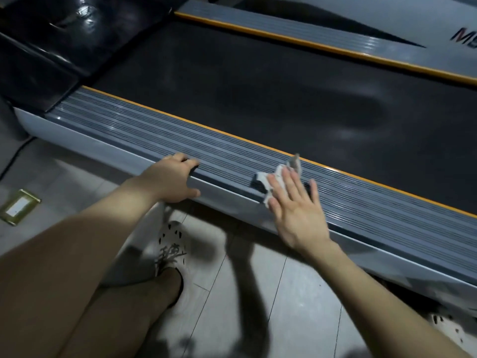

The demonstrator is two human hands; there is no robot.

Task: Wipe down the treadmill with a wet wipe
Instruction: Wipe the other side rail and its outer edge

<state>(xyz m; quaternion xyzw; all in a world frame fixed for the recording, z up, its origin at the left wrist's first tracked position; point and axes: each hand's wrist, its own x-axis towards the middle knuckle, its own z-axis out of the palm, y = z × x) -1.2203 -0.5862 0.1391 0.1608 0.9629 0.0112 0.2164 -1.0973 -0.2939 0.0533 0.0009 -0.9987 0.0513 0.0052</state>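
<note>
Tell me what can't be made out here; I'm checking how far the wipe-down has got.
Head view only:
- Wet wipe: mostly under the right hand's flat fingers; its dirtiness is unreadable.
- Left hand: its palm is hidden where it grips the side rail.
- Lettering at top right: blurred, cut by the right edge.
- Belt: dim; wet or dry patches unclear.

A person leans over a treadmill [284, 94] from its near side. The left hand [175, 180] grips the edge of the ribbed grey side rail [124, 122], fingers curled over the top and thumb against the side. The right hand [296, 210] lies flat with straight fingers, pressing a crumpled white wipe [272, 177] onto the same rail. Below, a spotted shoe [171, 249] stands on the pale floor [232, 306], near a brass plate [18, 206].
</note>
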